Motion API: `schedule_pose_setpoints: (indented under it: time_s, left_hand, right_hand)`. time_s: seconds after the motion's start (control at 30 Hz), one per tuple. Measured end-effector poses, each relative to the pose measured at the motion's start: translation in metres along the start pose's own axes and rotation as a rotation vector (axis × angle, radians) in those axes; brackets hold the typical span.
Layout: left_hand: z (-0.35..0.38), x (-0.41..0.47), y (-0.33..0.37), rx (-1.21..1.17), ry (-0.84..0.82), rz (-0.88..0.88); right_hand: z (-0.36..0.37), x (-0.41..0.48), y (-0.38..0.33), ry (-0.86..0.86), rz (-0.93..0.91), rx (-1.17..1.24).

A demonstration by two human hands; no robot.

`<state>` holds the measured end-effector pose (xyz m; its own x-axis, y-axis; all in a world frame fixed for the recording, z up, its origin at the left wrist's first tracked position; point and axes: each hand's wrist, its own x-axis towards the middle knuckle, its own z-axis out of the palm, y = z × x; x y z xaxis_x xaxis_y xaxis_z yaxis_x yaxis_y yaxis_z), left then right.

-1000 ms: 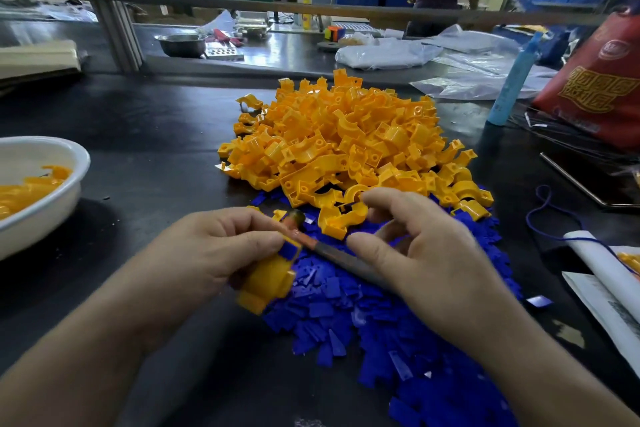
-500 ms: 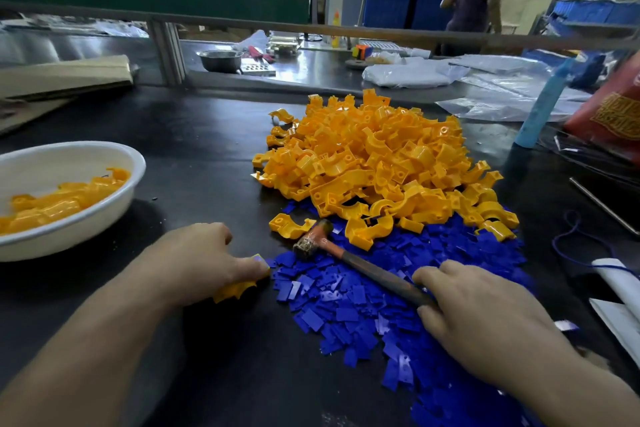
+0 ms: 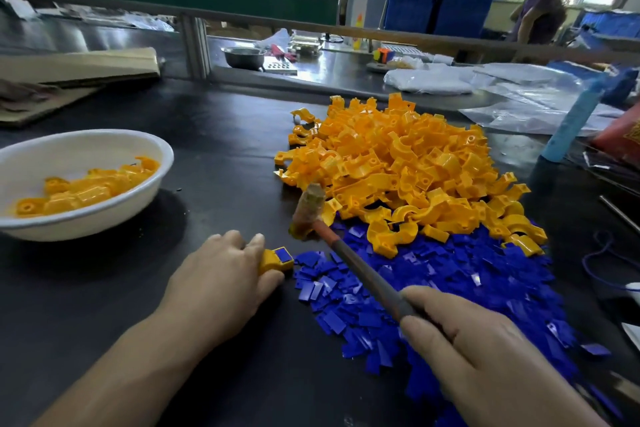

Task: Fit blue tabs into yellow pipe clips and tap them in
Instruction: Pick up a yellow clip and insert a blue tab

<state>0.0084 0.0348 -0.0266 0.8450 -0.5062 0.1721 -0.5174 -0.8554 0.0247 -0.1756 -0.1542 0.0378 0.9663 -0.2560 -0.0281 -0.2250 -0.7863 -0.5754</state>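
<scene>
The main risk now is the blow itself. The small hammer (image 3: pixel 308 215), with a worn brown head and a red and dark handle, is lifted over the dark surface (image 3: pixel 225 156). Its head stands just far and right of the yellow plastic pipe clip (image 3: pixel 272 263). The flat blue tab (image 3: pixel 284 256) sits on top of the right end of this clip, and the fingers (image 3: pixel 256 241) of the left hand (image 3: pixel 221 274) are very close to it. If the head comes down a little too far left, I think it hits a fingertip instead of the tab. If it lands on the edge of the tab, the tab may tilt or jump out. The clip may also slide, because only one hand keeps it down on a smooth surface. A too strong blow could perhaps crack the thin plastic.

The grip of the left hand is closed around the clip. The fingers curl over its far side and the thumb lies at its near side, so only the right end with the tab sticks out of the grip. The clip rests on the surface.

The grip of the right hand (image 3: pixel 485 354) is closed around the near end of the hammer handle. It is well apart from the clip, near and right of it, above the heap of loose blue tabs (image 3: pixel 450 288). The pile of loose yellow clips (image 3: pixel 398 166) lies far of this heap. A white round bowl (image 3: pixel 104 135) with more yellow clips stands at the left.
</scene>
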Motion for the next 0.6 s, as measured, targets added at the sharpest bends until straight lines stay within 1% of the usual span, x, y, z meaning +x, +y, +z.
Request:
schedule_pose_setpoints:
  time_s: [0.17,0.2,0.27,0.37,0.4,0.5,0.6]
  left_hand:
    - [0.0,0.003,0.001,-0.024,0.004,0.024]
    - [-0.001,0.003,0.001,-0.024,0.002,0.026]
    - [-0.001,0.004,0.001,-0.025,-0.011,0.034]
    - [-0.003,0.004,0.002,-0.011,-0.05,0.036]
    - [-0.004,0.004,0.002,-0.009,-0.054,0.033]
    - [-0.004,0.003,0.003,-0.004,-0.042,0.031]
    - [-0.004,0.004,0.004,-0.003,-0.033,0.032]
  right_hand:
    - [0.014,-0.009,-0.014,0.097,-0.048,-0.156]
    - [0.017,-0.009,-0.016,0.076,-0.04,-0.199]
    - [0.022,-0.006,-0.017,-0.029,-0.015,-0.269]
    - [0.019,-0.002,-0.013,-0.115,-0.014,-0.294]
    - [0.016,-0.002,-0.012,-0.109,-0.011,-0.283]
    - [0.007,-0.001,-0.015,-0.018,0.014,-0.225]
    - [0.012,0.001,-0.016,0.084,-0.051,-0.204]
